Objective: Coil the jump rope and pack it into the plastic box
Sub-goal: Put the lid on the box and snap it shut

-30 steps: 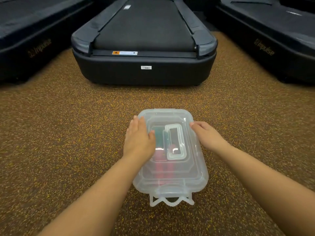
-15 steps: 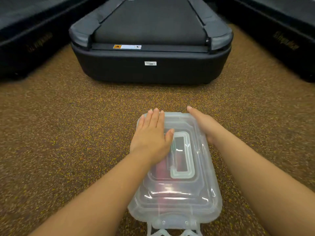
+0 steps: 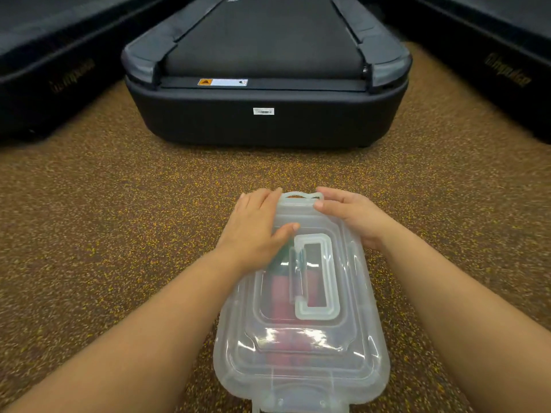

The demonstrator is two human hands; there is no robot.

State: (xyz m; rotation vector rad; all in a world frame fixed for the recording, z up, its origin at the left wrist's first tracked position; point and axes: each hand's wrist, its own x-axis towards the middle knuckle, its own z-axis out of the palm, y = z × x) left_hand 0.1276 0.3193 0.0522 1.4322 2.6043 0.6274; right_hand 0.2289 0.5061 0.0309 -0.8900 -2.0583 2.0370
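Observation:
A clear plastic box lies on the speckled floor with its lid on and a flat carry handle on top. Through the lid I make out the jump rope as red and dark green shapes inside. My left hand rests flat on the far left part of the lid, fingers together, thumb toward the handle. My right hand is at the far right corner, with its fingers on the far-end latch, which stands up above the lid's edge.
A dark treadmill stands straight ahead, its end about a forearm's length beyond the box. Two more treadmills flank it, one at the left and one at the right. Brown speckled rubber floor lies around the box.
The view has come closer over the box. Both hands slid from the lid's sides toward its far end, and the far latch now shows raised between my fingertips.

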